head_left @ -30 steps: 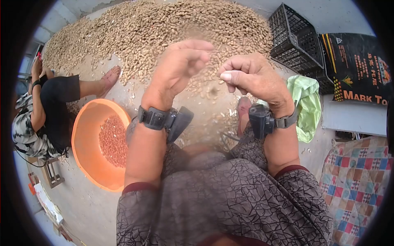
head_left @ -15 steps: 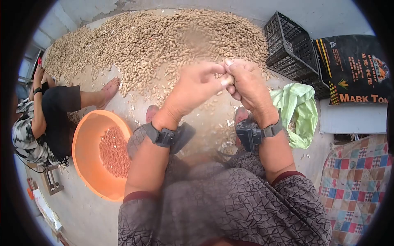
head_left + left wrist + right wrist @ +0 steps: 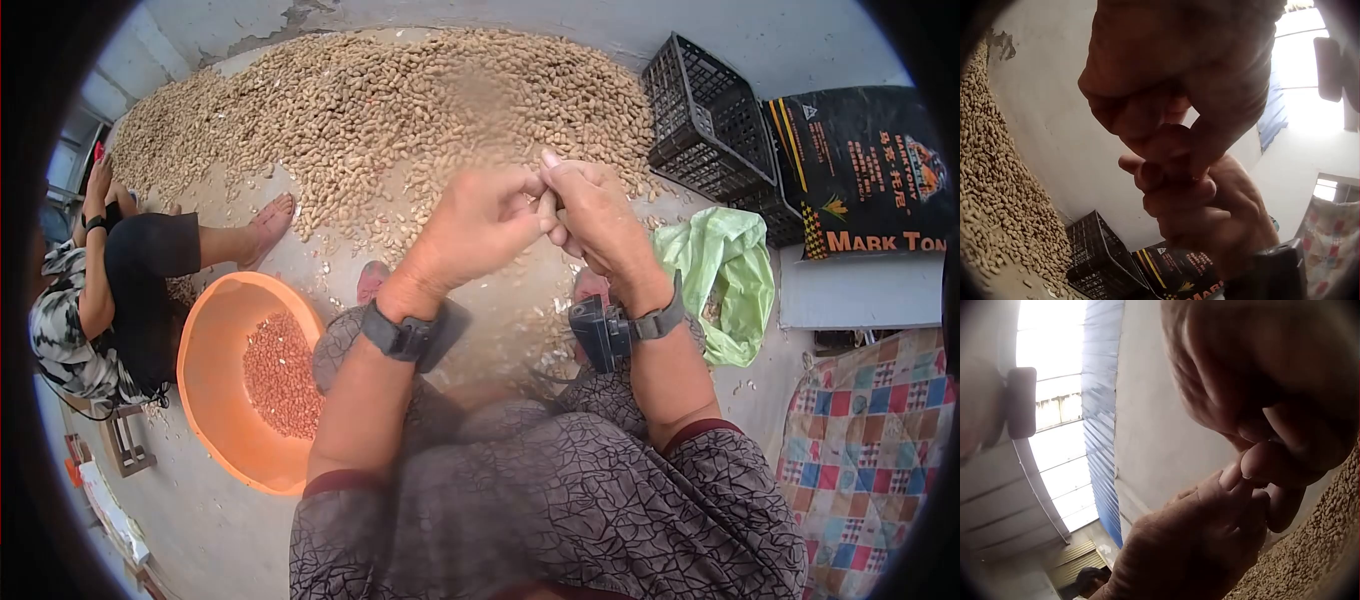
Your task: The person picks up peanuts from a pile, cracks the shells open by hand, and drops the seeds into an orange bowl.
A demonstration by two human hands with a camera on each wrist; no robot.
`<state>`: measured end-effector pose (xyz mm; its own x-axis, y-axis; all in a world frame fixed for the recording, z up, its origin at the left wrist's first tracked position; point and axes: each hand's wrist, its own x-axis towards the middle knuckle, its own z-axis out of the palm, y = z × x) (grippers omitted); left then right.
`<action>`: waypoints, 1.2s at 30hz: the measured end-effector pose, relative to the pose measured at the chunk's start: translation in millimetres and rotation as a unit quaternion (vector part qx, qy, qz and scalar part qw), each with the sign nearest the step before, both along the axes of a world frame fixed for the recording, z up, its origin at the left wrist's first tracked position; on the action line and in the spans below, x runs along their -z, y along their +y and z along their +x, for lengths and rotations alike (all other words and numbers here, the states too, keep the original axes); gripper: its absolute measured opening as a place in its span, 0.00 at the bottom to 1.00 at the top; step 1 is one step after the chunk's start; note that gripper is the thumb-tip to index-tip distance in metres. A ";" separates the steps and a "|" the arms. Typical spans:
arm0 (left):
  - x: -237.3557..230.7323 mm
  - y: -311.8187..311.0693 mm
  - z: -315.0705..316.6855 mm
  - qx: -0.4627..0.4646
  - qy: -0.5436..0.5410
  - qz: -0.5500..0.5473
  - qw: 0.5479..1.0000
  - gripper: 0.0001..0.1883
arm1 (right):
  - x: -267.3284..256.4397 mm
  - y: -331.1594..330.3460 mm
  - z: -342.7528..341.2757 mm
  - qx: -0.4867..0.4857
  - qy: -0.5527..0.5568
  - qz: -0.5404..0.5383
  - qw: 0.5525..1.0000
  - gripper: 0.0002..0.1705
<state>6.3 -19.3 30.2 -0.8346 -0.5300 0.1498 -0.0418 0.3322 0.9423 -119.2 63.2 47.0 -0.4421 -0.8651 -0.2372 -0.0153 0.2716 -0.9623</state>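
Observation:
My two hands meet at the fingertips in front of the peanut pile [image 3: 380, 110]. In the head view, my left hand [image 3: 475, 225] has curled fingers and pinches a small tan thing [image 3: 547, 207], seemingly a peanut, mostly covered by fingers. My right hand [image 3: 600, 215] pinches it from the other side, its thumb on top. Both wrist views show the fingers of my left hand [image 3: 1179, 81] and right hand [image 3: 1260, 381] pressed together, dark and partly blurred, hiding what lies between them.
An orange basin [image 3: 215, 380] with reddish kernels [image 3: 280, 375] stands left, beside a seated person [image 3: 80, 300]. On the right are a black crate [image 3: 705, 125], a printed black sack [image 3: 865, 170], a pale green bag [image 3: 735, 270] and a patchwork cloth [image 3: 865, 440]. Loose shells lie on the floor.
From apart and slightly blurred, my hands have come together and now touch at the fingertips. Since half a second ago, they have shifted only slightly, and my left fingers have curled more.

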 end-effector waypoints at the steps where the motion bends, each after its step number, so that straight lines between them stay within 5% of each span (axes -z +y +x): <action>1: 1.3 0.3 -0.3 -0.020 -0.003 -0.028 0.999 0.08 | -0.6 0.3 0.0 -0.007 -0.004 -0.009 1.000 0.23; 5: 2.6 3.9 -2.4 -0.020 -0.010 0.019 1.000 0.08 | -5.7 2.9 -3.3 -0.020 0.016 0.028 0.999 0.22; 8: 12.1 2.6 -7.6 -0.033 0.089 0.110 0.989 0.06 | -9.0 3.4 -2.5 -0.006 -0.043 0.011 0.999 0.21; 13: 5.7 -4.3 -1.9 0.032 0.116 0.379 0.917 0.07 | -20.2 7.2 -2.4 -0.031 -0.115 -0.060 0.991 0.15; 16: 10.9 -4.3 -3.8 0.023 0.165 0.432 0.887 0.08 | -17.1 6.4 -2.0 -0.011 -0.088 -0.076 0.993 0.11; 23: 3.7 1.1 -3.6 0.073 0.137 0.494 0.856 0.09 | -10.3 7.4 -4.4 0.002 -0.100 -0.118 0.988 0.09; 31: 10.8 -2.1 -2.3 0.109 0.244 0.541 0.798 0.08 | -10.4 4.8 -8.2 0.016 -0.093 -0.124 0.988 0.09; 36: 6.4 -2.3 -0.9 0.063 0.224 0.521 0.821 0.07 | -5.8 1.3 -1.3 -0.003 -0.106 -0.141 0.984 0.11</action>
